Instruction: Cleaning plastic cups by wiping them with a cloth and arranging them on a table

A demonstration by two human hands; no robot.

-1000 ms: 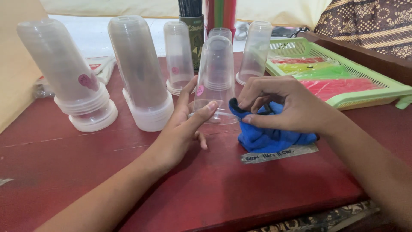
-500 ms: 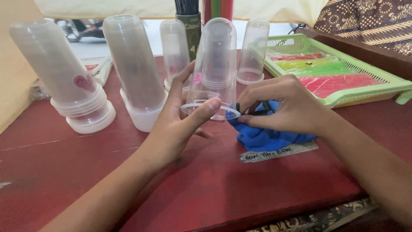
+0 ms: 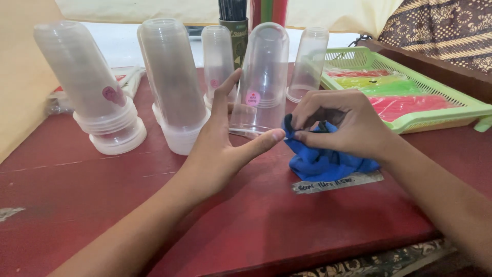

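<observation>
So, quick rundown of where you're at
left hand: your left hand [image 3: 220, 149] is around the upside-down clear plastic cup with a small pink sticker [image 3: 262, 82], thumb pressed at its rim in front, fingers spread up along the left side, so it's a loose hold rather than a squeeze
cup: stands mouth-down at the middle of the dark red wooden table [image 3: 256, 220], tilted a bit, near edge of the rim looks just off the surface, though that's hard to call
right hand: your right hand [image 3: 343, 125] is curled over the crumpled blue cloth [image 3: 328, 161], fingertips pinching a fold of it right beside the cup's rim
cloth: bunched on the table just right of the cup, sitting over a strip of grey tape [image 3: 335, 182]
behind: tall stacks of nested clear plastic cups [image 3: 169, 82], all mouth-down, in a row to the left and back
far right: light green slotted plastic tray [image 3: 441, 110] with red, green and yellow sheets inside, well apart from your hands
</observation>
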